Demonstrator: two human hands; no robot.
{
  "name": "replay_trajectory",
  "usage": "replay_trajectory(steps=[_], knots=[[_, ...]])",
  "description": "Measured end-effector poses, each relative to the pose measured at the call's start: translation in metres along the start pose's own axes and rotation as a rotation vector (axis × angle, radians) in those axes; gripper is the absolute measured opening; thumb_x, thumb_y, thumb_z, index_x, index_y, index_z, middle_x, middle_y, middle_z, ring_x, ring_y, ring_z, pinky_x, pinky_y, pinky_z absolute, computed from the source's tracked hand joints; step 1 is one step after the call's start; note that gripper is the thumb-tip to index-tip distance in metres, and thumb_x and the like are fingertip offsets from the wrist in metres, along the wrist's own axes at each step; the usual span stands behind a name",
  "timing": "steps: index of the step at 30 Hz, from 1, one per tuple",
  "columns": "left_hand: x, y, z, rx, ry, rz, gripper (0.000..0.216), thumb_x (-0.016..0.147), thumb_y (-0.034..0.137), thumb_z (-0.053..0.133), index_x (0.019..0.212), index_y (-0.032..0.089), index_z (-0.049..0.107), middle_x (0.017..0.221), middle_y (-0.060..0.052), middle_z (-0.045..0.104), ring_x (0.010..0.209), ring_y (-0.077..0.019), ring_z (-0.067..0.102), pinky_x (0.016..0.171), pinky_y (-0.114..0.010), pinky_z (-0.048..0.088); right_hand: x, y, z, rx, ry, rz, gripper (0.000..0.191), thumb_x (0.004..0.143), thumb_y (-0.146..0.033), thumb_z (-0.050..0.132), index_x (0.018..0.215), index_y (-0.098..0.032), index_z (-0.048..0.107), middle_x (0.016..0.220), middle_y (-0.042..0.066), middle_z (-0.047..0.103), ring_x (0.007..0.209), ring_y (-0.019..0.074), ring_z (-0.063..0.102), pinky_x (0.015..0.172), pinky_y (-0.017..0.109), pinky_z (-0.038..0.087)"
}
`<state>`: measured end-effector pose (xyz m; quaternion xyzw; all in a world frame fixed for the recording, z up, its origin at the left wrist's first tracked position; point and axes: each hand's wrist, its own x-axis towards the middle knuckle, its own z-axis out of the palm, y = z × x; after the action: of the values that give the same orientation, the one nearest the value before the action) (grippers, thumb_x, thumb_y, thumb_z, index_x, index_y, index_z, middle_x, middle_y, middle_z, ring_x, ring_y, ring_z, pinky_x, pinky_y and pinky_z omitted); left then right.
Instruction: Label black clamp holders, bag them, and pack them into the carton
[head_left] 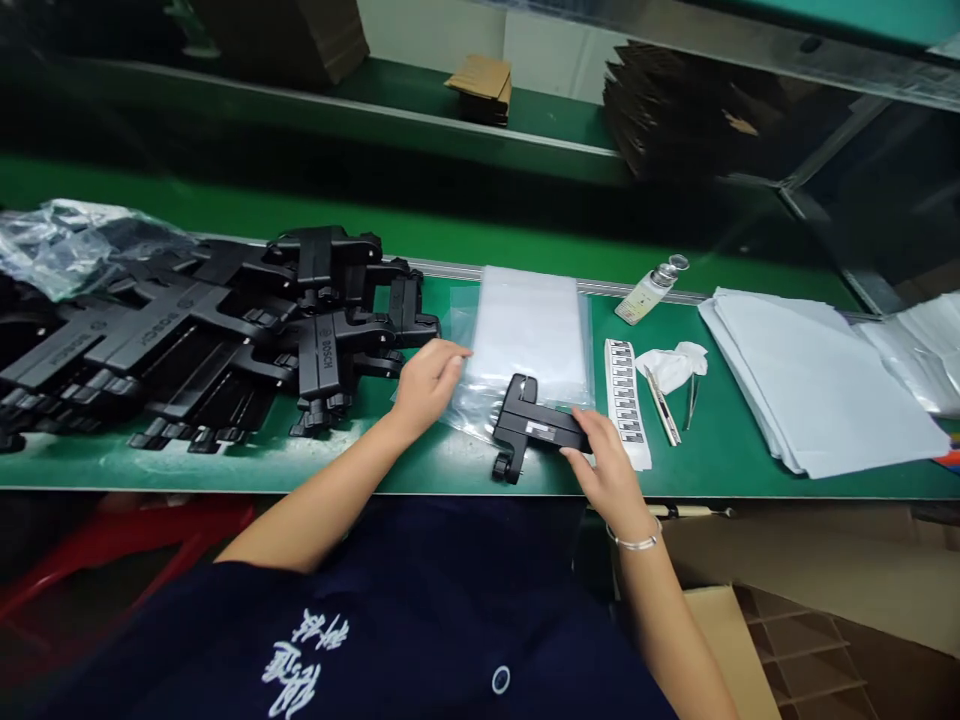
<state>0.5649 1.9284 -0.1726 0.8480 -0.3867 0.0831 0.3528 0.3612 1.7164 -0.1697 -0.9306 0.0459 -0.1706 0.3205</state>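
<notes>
My right hand (609, 468) grips the right end of a black T-shaped plastic bracket (551, 428), thumb below and fingers above. A small white label shows on the bracket's upper face, and its crossbar with rounded ends points left. My left hand (429, 392) is at the left edge of a stack of clear plastic bags (531, 325); its thumb and forefinger are closed on the edge of a loose clear bag (466, 405). Left of that hand lies a pile of similar black brackets (161, 325), some marked BOSCH.
Right of the bags lie a label sheet (626, 400), tweezers (691, 400), a pen-like tool (663, 408), crumpled white tissue (675, 366) and a small bottle (648, 290). White sheets (817, 385) cover the right side. Crumpled plastic (82, 240) tops the pile's left end.
</notes>
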Motion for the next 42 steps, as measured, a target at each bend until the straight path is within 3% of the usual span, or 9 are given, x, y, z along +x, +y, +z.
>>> replay_trajectory(steps=[2, 7, 12, 17, 20, 26, 33, 37, 42], knots=[[0.004, 0.000, 0.019, 0.043, -0.089, -0.087, 0.036, 0.094, 0.022, 0.035, 0.120, 0.011, 0.058, 0.125, -0.016, 0.060, 0.118, -0.0240, 0.056, 0.099, -0.040, 0.047, -0.012, -0.004, -0.008, -0.080, 0.196, 0.009, 0.052, 0.092, -0.033, 0.053, 0.142, -0.026, 0.043, 0.127, 0.014, 0.055, 0.123, 0.0305, 0.051, 0.108, 0.054, 0.039], [-0.002, 0.050, 0.081, 0.166, -0.521, 0.192, 0.058, 0.090, 0.029, 0.051, 0.143, 0.010, 0.039, 0.156, -0.021, 0.027, 0.145, -0.0323, 0.024, 0.115, -0.055, 0.024, -0.025, -0.004, -0.020, 0.012, 0.610, 0.238, 0.058, 0.088, -0.037, 0.059, 0.142, -0.025, 0.044, 0.131, 0.014, 0.052, 0.124, 0.0308, 0.051, 0.106, 0.054, 0.041], [-0.022, 0.060, 0.079, 0.003, -0.740, 0.523, 0.063, 0.092, 0.048, 0.049, 0.147, 0.022, 0.035, 0.154, -0.014, 0.033, 0.143, -0.0280, 0.031, 0.116, -0.052, 0.024, -0.048, 0.019, -0.026, 0.377, 0.734, 0.453, 0.056, 0.087, -0.037, 0.060, 0.139, -0.021, 0.049, 0.140, 0.013, 0.051, 0.128, 0.0295, 0.050, 0.108, 0.051, 0.041], [-0.041, 0.065, 0.075, 0.109, -0.657, 0.374, 0.061, 0.096, 0.043, 0.041, 0.150, 0.017, 0.029, 0.155, -0.018, 0.030, 0.143, -0.0301, 0.029, 0.115, -0.054, 0.025, -0.067, 0.025, -0.027, 0.351, 0.765, 0.462, 0.056, 0.086, -0.037, 0.061, 0.139, -0.023, 0.049, 0.138, 0.013, 0.050, 0.126, 0.0295, 0.051, 0.106, 0.051, 0.042], [-0.053, 0.073, 0.085, 0.076, -0.746, 0.533, 0.064, 0.094, 0.047, 0.042, 0.149, 0.015, 0.031, 0.152, -0.018, 0.036, 0.143, -0.0305, 0.031, 0.116, -0.054, 0.023, -0.068, 0.016, -0.028, 0.161, 0.774, 0.381, 0.054, 0.087, -0.034, 0.061, 0.139, -0.027, 0.049, 0.132, 0.013, 0.050, 0.122, 0.0293, 0.053, 0.101, 0.050, 0.046], [-0.006, 0.066, 0.099, 0.155, -0.681, 0.374, 0.055, 0.096, 0.033, 0.038, 0.147, 0.015, 0.034, 0.154, -0.018, 0.033, 0.142, -0.0300, 0.032, 0.114, -0.056, 0.024, -0.068, -0.004, -0.033, -0.125, 0.789, 0.159, 0.056, 0.084, -0.026, 0.066, 0.138, -0.029, 0.049, 0.122, 0.013, 0.055, 0.118, 0.0288, 0.053, 0.102, 0.052, 0.045], [-0.039, 0.073, 0.083, 0.042, -0.699, 0.568, 0.053, 0.096, 0.039, 0.042, 0.144, 0.018, 0.038, 0.147, -0.014, 0.046, 0.135, -0.0268, 0.042, 0.113, -0.048, 0.031, -0.051, -0.015, -0.037, 0.879, 0.725, 0.517, 0.046, 0.083, -0.037, 0.067, 0.126, -0.022, 0.060, 0.134, 0.011, 0.057, 0.124, 0.0271, 0.053, 0.106, 0.051, 0.041], [-0.037, 0.085, 0.078, 0.191, -0.678, 0.341, 0.043, 0.092, 0.048, 0.050, 0.113, 0.012, 0.061, 0.112, -0.018, 0.064, 0.108, -0.0317, 0.060, 0.089, -0.043, 0.050, -0.040, -0.024, -0.041, 1.330, 0.572, 0.596, 0.025, 0.082, -0.034, 0.069, 0.105, -0.023, 0.068, 0.115, 0.007, 0.068, 0.105, 0.0233, 0.062, 0.091, 0.050, 0.052], [-0.022, 0.097, 0.072, 0.291, -0.805, 0.231, 0.025, 0.095, 0.019, 0.040, 0.097, 0.014, 0.064, 0.091, -0.012, 0.067, 0.089, -0.0257, 0.065, 0.070, -0.033, 0.050, -0.033, -0.035, -0.036, 1.490, 0.541, 0.663, 0.019, 0.083, -0.031, 0.069, 0.101, -0.024, 0.068, 0.112, 0.004, 0.068, 0.099, 0.0204, 0.061, 0.083, 0.046, 0.057]])
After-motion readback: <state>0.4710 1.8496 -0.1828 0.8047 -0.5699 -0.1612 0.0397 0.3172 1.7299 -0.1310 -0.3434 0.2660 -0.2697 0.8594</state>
